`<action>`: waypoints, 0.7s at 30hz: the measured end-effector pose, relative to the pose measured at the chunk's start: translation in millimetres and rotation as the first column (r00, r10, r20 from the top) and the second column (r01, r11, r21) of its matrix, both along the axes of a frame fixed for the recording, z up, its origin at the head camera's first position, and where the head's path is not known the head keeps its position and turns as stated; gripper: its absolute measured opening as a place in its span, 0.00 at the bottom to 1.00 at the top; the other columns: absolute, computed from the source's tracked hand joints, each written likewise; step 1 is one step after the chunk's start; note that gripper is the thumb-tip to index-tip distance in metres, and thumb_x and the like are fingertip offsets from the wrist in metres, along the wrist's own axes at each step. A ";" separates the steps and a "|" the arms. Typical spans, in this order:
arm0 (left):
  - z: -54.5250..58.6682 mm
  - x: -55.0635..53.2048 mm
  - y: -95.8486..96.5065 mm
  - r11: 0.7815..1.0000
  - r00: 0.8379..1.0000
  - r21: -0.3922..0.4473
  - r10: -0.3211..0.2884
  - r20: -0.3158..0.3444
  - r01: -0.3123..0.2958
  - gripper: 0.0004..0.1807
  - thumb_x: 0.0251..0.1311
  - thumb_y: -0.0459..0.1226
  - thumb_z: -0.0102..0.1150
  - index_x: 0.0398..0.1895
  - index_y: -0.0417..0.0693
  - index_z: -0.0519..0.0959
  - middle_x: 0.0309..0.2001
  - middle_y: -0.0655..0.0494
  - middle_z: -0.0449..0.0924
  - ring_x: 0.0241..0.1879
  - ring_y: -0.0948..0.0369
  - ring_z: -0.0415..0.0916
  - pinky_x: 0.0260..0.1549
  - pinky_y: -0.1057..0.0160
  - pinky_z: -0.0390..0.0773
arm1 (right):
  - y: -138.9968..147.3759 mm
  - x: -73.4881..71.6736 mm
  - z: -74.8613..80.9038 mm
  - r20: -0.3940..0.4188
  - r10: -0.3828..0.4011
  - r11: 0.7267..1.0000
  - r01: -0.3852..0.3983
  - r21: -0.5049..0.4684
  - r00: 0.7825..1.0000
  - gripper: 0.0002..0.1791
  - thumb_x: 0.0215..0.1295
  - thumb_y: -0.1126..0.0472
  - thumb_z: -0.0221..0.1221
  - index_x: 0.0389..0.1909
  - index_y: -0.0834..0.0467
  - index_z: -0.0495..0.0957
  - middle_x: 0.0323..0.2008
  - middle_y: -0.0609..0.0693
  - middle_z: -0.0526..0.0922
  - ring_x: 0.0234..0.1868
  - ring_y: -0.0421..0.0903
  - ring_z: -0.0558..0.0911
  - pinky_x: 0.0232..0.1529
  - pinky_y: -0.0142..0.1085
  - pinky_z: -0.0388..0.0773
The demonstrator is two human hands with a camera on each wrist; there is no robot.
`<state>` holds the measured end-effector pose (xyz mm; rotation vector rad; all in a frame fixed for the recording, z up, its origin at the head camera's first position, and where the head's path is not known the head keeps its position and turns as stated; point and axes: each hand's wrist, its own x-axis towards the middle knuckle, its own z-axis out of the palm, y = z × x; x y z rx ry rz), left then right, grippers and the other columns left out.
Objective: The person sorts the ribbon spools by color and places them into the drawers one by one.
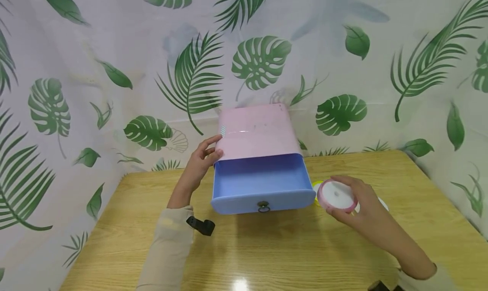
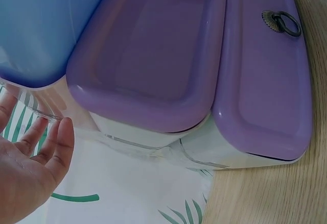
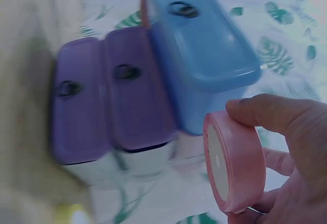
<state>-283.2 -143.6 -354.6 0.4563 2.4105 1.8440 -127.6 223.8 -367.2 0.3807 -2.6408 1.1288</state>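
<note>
My right hand grips a roll of pink ribbon on a white spool by its rim, just right of the blue drawer. That drawer is pulled out at the top of a pink-topped drawer cabinet, and its visible inside holds nothing. With its fingers spread along the cabinet's left side, my left hand touches the edge near the drawer opening. In the left wrist view two purple drawers with ring pulls stay closed below the blue one.
Beside the cabinet on the wooden table, a yellow-rimmed roll lies partly behind the pink ribbon. A white round edge shows behind my right hand. Leaf-patterned cloth hangs behind the table.
</note>
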 end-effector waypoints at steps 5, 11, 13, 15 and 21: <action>-1.1 0.0 0.3 1.000 1.000 0.005 -0.009 -0.001 0.009 0.29 0.67 0.41 0.53 0.71 0.58 0.63 0.73 0.52 0.54 0.69 0.47 0.60 0.64 0.41 0.65 | -1.8 1.7 27.6 0.009 0.017 1.000 -0.017 0.000 1.000 0.37 0.56 0.60 0.68 0.66 0.58 0.64 0.60 0.63 0.69 0.52 0.58 0.67 0.36 0.35 0.73; -1.5 -0.9 0.6 1.000 1.000 0.016 -0.004 -0.007 0.004 0.29 0.67 0.41 0.53 0.71 0.58 0.63 0.73 0.52 0.54 0.69 0.47 0.59 0.64 0.41 0.65 | -16.0 -4.6 50.7 -0.068 0.067 0.998 -0.067 -0.007 0.995 0.37 0.54 0.60 0.70 0.65 0.57 0.66 0.59 0.58 0.72 0.52 0.52 0.69 0.38 0.29 0.72; -1.7 -1.7 0.5 1.000 1.000 0.018 -0.003 -0.007 0.003 0.29 0.66 0.41 0.53 0.71 0.58 0.63 0.73 0.52 0.54 0.69 0.47 0.59 0.63 0.41 0.65 | -23.0 -7.5 54.6 -0.093 0.087 0.996 -0.088 -0.013 0.992 0.37 0.53 0.60 0.71 0.64 0.57 0.67 0.58 0.57 0.72 0.51 0.48 0.69 0.39 0.28 0.71; -1.7 -2.3 0.6 1.000 1.000 0.021 -0.007 -0.005 0.007 0.29 0.66 0.41 0.53 0.71 0.57 0.63 0.73 0.52 0.54 0.69 0.47 0.59 0.63 0.41 0.65 | -30.3 -10.0 57.0 -0.115 0.103 0.994 -0.106 -0.023 0.988 0.37 0.52 0.61 0.71 0.64 0.57 0.68 0.57 0.55 0.73 0.50 0.43 0.69 0.39 0.27 0.71; -0.7 -1.6 -0.6 1.000 1.000 0.018 -0.009 -0.006 0.009 0.29 0.66 0.41 0.53 0.71 0.56 0.63 0.74 0.51 0.53 0.69 0.47 0.59 0.63 0.41 0.65 | -47.3 -17.9 62.5 -0.071 0.128 0.990 -0.132 -0.045 0.989 0.37 0.54 0.59 0.70 0.65 0.58 0.67 0.58 0.56 0.72 0.51 0.44 0.69 0.41 0.29 0.71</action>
